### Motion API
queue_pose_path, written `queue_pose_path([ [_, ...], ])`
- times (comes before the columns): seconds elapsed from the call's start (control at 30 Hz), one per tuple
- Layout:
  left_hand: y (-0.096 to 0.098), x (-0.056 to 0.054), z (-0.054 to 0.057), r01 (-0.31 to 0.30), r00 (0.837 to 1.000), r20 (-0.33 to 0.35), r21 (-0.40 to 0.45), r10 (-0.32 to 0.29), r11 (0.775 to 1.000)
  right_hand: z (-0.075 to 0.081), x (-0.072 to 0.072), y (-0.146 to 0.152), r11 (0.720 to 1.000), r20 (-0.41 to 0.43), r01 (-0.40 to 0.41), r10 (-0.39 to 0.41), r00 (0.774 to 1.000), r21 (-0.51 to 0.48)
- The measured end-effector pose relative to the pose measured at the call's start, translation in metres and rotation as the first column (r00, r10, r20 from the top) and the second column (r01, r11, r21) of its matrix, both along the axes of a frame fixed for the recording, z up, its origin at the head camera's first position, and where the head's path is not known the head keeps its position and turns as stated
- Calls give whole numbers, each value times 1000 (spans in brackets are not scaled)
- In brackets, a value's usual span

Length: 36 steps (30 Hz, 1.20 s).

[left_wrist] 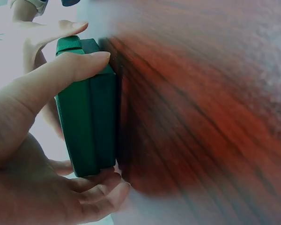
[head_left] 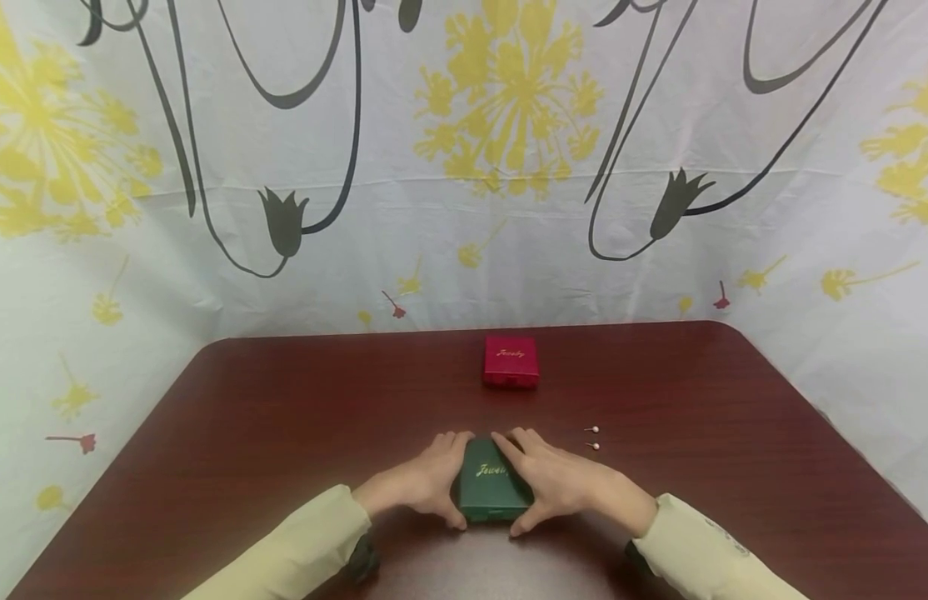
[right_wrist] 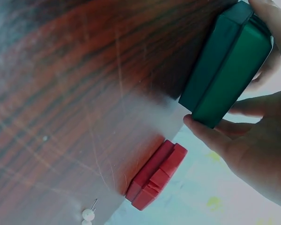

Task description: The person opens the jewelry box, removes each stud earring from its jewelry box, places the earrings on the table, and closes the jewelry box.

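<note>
A closed green jewelry box (head_left: pixel 488 487) with gold lettering on its lid sits near the front middle of the dark red-brown table. My left hand (head_left: pixel 432 477) grips its left side, thumb at the front corner and fingers around the back corner. On the other side my right hand (head_left: pixel 557 477) holds the box the same way, its thumb at the front right corner and a finger crossing the lid's edge. The left wrist view shows the green box (left_wrist: pixel 86 126) side-on between thumb and fingers. Right of the hands lie two pearl stud earrings (head_left: pixel 594 430).
Farther back on the table (head_left: pixel 321 383) stands a closed red jewelry box (head_left: pixel 511 361), also gold-lettered. Behind the table hangs a pale cloth (head_left: pixel 344 158) with yellow and grey flower prints. In the right wrist view, the red box (right_wrist: pixel 157 176) is beyond the right fingertips.
</note>
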<state>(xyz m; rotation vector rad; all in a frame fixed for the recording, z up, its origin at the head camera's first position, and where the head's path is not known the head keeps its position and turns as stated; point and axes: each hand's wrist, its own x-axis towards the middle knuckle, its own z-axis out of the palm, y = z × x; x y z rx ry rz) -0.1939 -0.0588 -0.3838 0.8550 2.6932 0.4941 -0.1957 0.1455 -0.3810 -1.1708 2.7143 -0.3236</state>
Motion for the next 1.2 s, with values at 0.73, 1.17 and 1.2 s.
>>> queue_pose_path([
  [0.73,-7,2,-11,-66,998,20,87,64,994,-4,-1,3,999,2,47,-47,999,-8],
  [1.17,-7,2,-16,-69,997,-15,127,72,989,-1,0,-12,999,-203,-40,40,978,3],
  [1.2,-7,1,-17,-67,997,-21,129,70,989,-1,-1,-14,999,-217,-50,50,975,6],
])
